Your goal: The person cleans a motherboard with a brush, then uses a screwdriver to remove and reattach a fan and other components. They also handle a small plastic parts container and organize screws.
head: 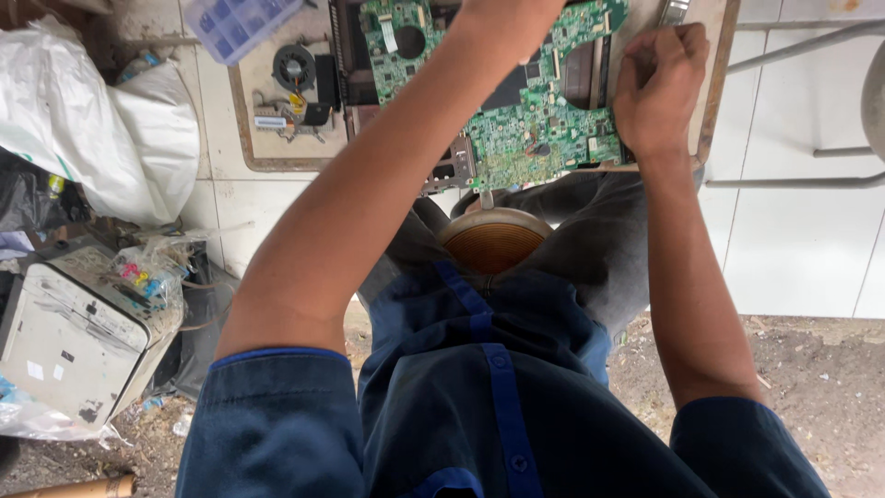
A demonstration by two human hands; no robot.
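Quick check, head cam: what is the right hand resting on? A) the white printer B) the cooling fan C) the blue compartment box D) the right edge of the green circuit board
D: the right hand is closed in a fist against the right edge of the green circuit board; the cooling fan lies apart to the left.

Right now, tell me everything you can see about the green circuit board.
The green circuit board is large and irregular in outline, with a round cut-out near its top left, crowded with small chips, connectors and solder points. It lies flat on a worn work board before the person's knees. The right hand rests closed at its right edge; the left forearm crosses over it, that hand out of view.
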